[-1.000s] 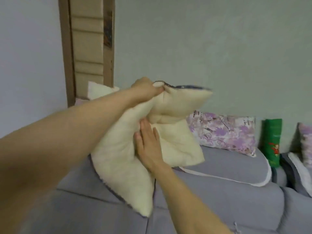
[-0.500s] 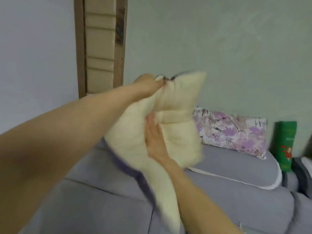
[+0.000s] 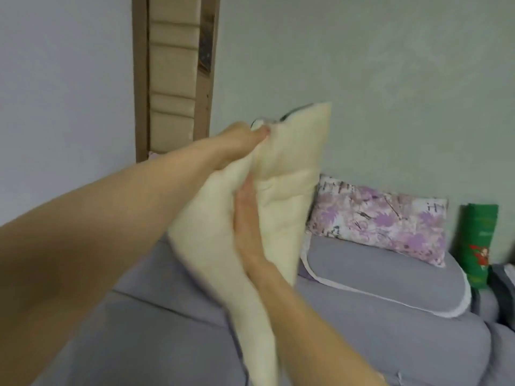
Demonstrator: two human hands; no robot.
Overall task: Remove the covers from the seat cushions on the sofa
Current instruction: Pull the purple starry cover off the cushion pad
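Observation:
I hold a cream cushion (image 3: 289,190) up in the air above the grey sofa (image 3: 156,344). My left hand (image 3: 245,137) grips its top edge, where a dark strip of cover fabric shows along the seam. My right hand (image 3: 246,218) lies flat with straight fingers against the cushion's near face. The cushion hangs tilted, its lower corner drooping toward the sofa seat.
A purple floral pillow (image 3: 379,221) leans on the sofa back, above a grey cushion with white piping (image 3: 376,277). A green pillow (image 3: 478,246) stands further right. A brown-framed padded panel (image 3: 174,68) rises behind on the wall.
The cushion has swung from broad and flat to narrower and more upright. My right hand stays pressed on it, and my view has shifted left.

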